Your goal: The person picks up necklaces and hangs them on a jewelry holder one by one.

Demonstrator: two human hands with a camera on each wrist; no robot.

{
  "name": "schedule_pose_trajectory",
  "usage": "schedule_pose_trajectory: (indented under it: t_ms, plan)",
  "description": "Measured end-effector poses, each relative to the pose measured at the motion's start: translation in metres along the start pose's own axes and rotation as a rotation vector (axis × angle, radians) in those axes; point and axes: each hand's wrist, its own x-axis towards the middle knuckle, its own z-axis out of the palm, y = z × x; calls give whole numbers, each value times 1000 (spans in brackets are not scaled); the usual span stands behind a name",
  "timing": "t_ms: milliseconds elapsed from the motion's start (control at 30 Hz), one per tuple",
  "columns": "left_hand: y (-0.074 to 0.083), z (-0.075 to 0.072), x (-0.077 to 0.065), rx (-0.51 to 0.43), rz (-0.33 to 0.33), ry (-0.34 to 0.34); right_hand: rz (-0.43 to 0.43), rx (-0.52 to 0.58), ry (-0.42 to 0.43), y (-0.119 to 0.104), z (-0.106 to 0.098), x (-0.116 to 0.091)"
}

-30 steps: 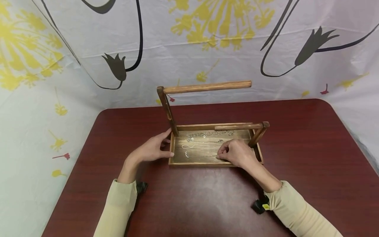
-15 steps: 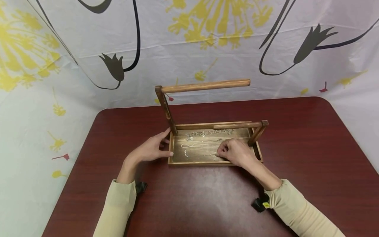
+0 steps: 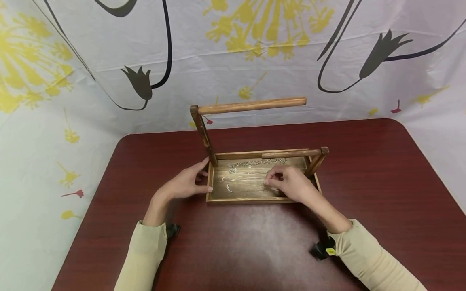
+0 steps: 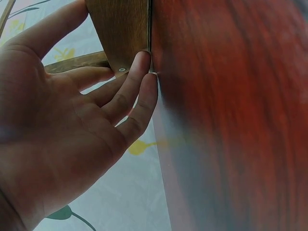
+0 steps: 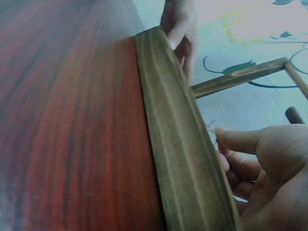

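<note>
A wooden jewelry stand [image 3: 236, 200] with a shallow tray base and two raised bars sits on the table. My left hand [image 3: 185, 182] rests against the tray's left end, its thumb at the rim; the left wrist view has the fingers [image 4: 127, 103] touching the wood, loosely extended. Over the tray's right half, my right hand [image 3: 291, 182] pinches a small thin piece of jewelry [image 5: 212, 130] between thumb and finger; its exact kind is unclear. Inside the tray lie a chunky silver chain [image 3: 255, 163], a fine looped necklace [image 3: 242, 178] and a small silvery piece [image 3: 228, 188].
The upper bar [image 3: 251, 106] rises at the back left, and a lower bar [image 3: 291, 154] reaches inward from the right post [image 3: 317, 161], close behind the right hand. The dark red table [image 3: 240, 250] extends around the stand. A patterned cloth [image 3: 204, 60] hangs behind.
My right hand has lifted slightly up and away from the tray's front edge, with the small piece at its fingertips. The left hand stays at the tray's end.
</note>
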Motion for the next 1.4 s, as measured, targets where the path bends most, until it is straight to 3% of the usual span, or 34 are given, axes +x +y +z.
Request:
schedule_pose_trajectory:
  t_ms: [367, 833, 1400]
  plan:
    - [-3, 0, 0, -10, -4, -2, 45, 131, -61, -3, -7, 1]
    - [-6, 0, 0, -14, 5, -4, 160, 634, -141, -9, -10, -2]
    - [-5, 0, -2, -31, -9, -16, 159, 839, -185, -27, -26, -12]
